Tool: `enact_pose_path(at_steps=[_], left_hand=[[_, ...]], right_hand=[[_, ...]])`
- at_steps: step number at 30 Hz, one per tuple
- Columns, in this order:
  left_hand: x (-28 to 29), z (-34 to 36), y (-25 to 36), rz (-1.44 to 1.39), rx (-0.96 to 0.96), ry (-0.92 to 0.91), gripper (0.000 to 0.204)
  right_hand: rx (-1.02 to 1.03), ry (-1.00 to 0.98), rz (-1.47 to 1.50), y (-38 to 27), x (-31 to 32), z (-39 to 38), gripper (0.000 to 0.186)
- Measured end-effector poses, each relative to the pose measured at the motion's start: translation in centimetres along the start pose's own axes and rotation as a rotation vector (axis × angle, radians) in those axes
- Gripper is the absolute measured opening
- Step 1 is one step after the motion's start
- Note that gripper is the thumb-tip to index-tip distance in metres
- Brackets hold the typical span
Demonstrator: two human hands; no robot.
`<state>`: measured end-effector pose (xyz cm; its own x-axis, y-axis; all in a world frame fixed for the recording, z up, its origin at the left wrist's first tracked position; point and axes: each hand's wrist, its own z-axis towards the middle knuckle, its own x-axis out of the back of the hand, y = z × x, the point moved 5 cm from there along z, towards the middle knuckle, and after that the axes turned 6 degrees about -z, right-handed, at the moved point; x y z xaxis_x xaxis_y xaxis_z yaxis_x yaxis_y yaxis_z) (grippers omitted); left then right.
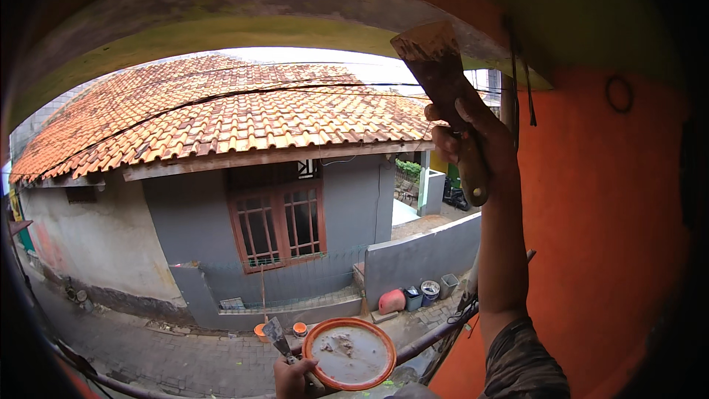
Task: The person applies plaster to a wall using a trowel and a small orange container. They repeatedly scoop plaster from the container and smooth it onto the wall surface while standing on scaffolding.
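Cables (532, 109) hang near right fingers (445, 140) gripping scraper (434, 74); left fingers (301, 366) clasp tub (354, 386) and spatula (277, 335).

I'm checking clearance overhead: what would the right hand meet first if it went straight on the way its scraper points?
Probably the beam overhead: the right hand aims its scraper up toward it. Depth is unclear, so any gap can't be judged.

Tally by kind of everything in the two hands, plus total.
Putty knives: 2 (large putty knife in the grip of the right hand, small putty knife in the grip of the left hand)
Round orange-rimmed container: 1 (left hand, with the small putty knife)
Total: 3
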<state>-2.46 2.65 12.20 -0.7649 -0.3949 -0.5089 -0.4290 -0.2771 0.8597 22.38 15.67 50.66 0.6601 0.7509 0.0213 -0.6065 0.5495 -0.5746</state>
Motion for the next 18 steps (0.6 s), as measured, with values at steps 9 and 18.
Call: enact_pose_path(at_steps=[9, 18], left_hand=[[1.4, -0.2, -0.9, 0.129, 0.008, 0.097, 0.023], [1.4, -0.4, -0.6, 0.141, 0.008, 0.128, 0.03]], right_hand=[[-0.32, -0.121, 0.221, 12.0, -0.5, -5.4, 0.041], [-0.54, -0.02, 0.17, 16.0, 0.2, -9.6, 0.029]])
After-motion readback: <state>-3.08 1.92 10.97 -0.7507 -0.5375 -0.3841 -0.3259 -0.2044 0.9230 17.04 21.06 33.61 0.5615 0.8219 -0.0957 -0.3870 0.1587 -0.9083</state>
